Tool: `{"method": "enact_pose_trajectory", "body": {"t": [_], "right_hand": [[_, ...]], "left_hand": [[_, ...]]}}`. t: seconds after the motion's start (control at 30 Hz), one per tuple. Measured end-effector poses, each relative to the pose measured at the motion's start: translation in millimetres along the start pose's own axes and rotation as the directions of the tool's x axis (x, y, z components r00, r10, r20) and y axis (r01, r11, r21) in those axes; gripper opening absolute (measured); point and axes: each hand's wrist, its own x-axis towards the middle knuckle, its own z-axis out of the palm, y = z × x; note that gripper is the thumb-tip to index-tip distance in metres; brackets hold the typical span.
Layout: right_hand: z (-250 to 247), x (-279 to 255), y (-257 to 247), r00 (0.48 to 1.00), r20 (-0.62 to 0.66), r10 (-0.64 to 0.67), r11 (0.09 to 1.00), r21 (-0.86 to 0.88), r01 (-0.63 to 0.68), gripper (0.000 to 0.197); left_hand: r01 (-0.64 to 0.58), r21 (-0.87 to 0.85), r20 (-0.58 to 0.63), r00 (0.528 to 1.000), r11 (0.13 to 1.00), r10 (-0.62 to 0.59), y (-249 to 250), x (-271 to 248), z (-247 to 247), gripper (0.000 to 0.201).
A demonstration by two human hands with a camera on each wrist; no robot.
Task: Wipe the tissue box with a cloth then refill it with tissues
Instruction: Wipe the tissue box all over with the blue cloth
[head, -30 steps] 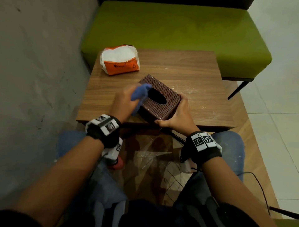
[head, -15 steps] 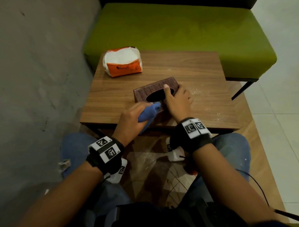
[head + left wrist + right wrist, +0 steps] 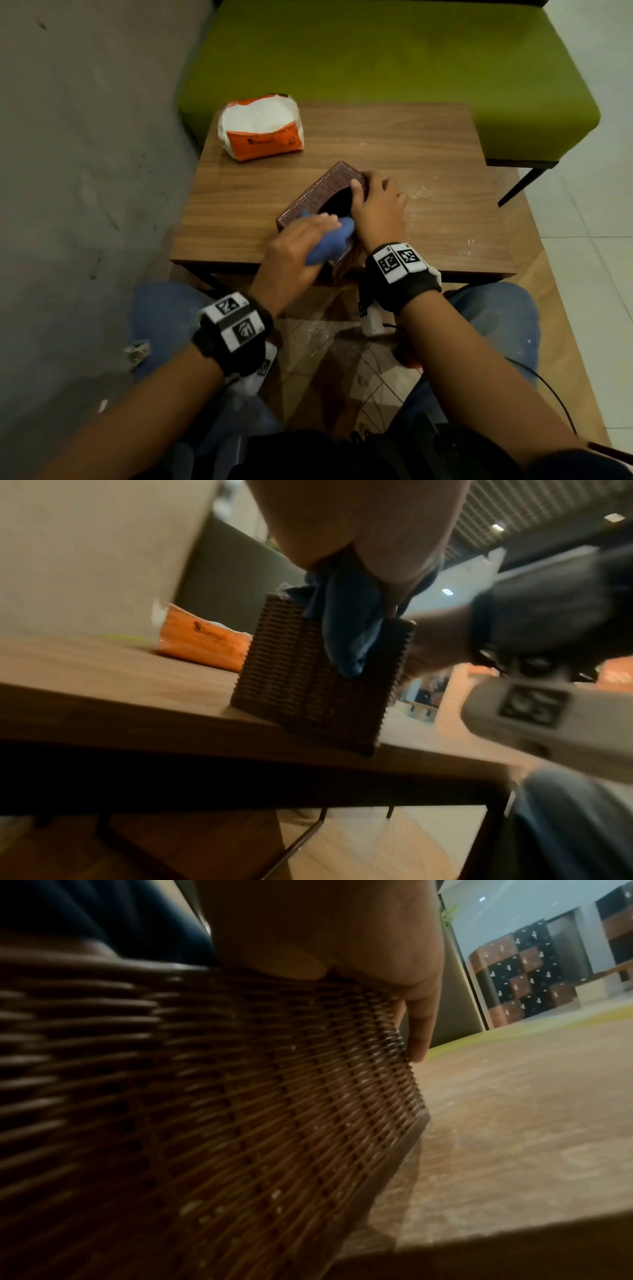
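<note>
A brown woven tissue box [image 3: 322, 193] [image 3: 308, 685] [image 3: 240, 1110] sits near the front edge of the wooden table [image 3: 342, 147], turned at an angle, its dark oval slot facing up. My left hand [image 3: 294, 246] grips a blue cloth [image 3: 330, 241] [image 3: 349, 626] and presses it on the box's near top corner. My right hand [image 3: 376, 205] holds the box from the right, thumb at the slot's rim, fingers [image 3: 421, 1026] down its far side. An orange and white pack of tissues [image 3: 262, 128] [image 3: 205, 647] lies at the table's back left.
A green padded bench [image 3: 376, 51] stands right behind the table. A grey wall [image 3: 85, 137] runs along the left. White crumbs or dust speckle the table's right side [image 3: 424, 195]. My knees in blue jeans [image 3: 493, 308] are just under the table's front edge.
The box has been turned on the table, its long side now running away from me. My left hand has slid the cloth onto the near top corner; my right hand keeps its hold.
</note>
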Motion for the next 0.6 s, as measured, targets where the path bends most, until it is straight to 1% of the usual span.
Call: {"method": "enact_pose_trajectory", "body": {"t": [0.03,0.07,0.1,0.13,0.17,0.23,0.27,0.3,0.33,0.37,0.4,0.43,0.47,0.5,0.53,0.57,0.6], "right_hand": [[0.0,1.3,1.5,1.000,0.009,-0.016,1.000,0.011,0.016,0.044],[0.0,2.7,3.0,0.999,0.021,-0.032,0.999,0.028,0.031,0.044],[0.0,3.7,4.4,0.998,0.031,-0.045,0.998,0.042,0.044,0.044],[0.1,4.6,5.2,0.998,0.039,-0.053,0.997,0.052,0.051,0.043],[0.0,5.2,5.4,0.998,0.039,-0.056,0.997,0.056,0.054,0.043],[-0.2,4.9,3.7,0.998,0.031,-0.048,0.998,0.053,0.046,0.043],[0.0,4.6,2.5,0.999,0.027,-0.040,0.998,0.043,0.039,0.043],[0.4,4.4,1.9,0.999,0.026,-0.036,0.999,0.030,0.036,0.044],[0.8,4.7,1.9,0.999,0.030,-0.038,0.999,0.020,0.038,0.044],[1.1,5.7,2.5,0.998,0.036,-0.049,0.999,0.017,0.048,0.044],[0.8,6.7,3.6,0.997,0.045,-0.063,0.998,0.024,0.062,0.044],[0.1,8.0,4.7,0.995,0.056,-0.079,0.996,0.038,0.077,0.044],[-0.9,9.3,5.9,0.993,0.072,-0.095,0.994,0.052,0.091,0.044],[-1.6,11.2,6.8,0.990,0.091,-0.110,0.993,0.062,0.105,0.044],[-2.5,13.1,7.7,0.986,0.110,-0.124,0.991,0.067,0.117,0.043],[-3.3,14.8,8.9,0.983,0.124,-0.135,0.989,0.069,0.127,0.043],[-4.1,16.9,10.0,0.980,0.132,-0.146,0.988,0.068,0.138,0.042]], "left_hand": [[-0.088,-0.004,0.033,0.996,0.996,0.088,-0.6,-8.6,-1.5,0.043],[-0.112,-0.021,0.056,0.992,0.993,0.113,-9.0,-7.9,-7.0,0.044],[-0.091,-0.036,0.058,0.994,0.995,0.093,-17.7,-1.8,-13.9,0.045],[-0.026,-0.037,0.031,0.999,0.999,0.027,-26.2,7.0,-19.5,0.043],[0.056,-0.027,-0.024,0.998,0.998,-0.057,-31.4,16.6,-23.8,0.038],[0.204,-0.020,-0.152,0.967,0.979,-0.204,-30.1,27.5,-21.7,0.025],[0.236,-0.037,-0.191,0.952,0.971,-0.239,-23.2,26.9,-15.8,0.025],[0.232,-0.053,-0.198,0.951,0.971,-0.238,-13.6,21.4,-8.3,0.028],[0.178,-0.055,-0.166,0.969,0.982,-0.185,-3.4,11.9,-1.1,0.035],[0.082,-0.047,-0.109,0.990,0.996,-0.087,3.8,0.2,4.3,0.040],[-0.024,-0.045,-0.040,0.999,0.999,0.022,5.9,-10.4,5.3,0.042],[-0.098,-0.053,0.026,0.995,0.994,0.099,3.5,-16.6,1.3,0.041],[-0.122,-0.059,0.080,0.989,0.991,0.126,-2.2,-17.7,-6.0,0.041],[-0.097,-0.063,0.111,0.988,0.993,0.103,-10.1,-13.7,-14.4,0.041],[-0.029,-0.067,0.110,0.993,0.997,0.036,-17.9,-6.3,-23.3,0.041],[0.069,-0.072,0.072,0.995,0.995,-0.064,-25.0,3.3,-30.4,0.038],[0.161,-0.082,0.030,0.987,0.984,-0.159,-28.8,14.1,-36.3,0.033]]}}
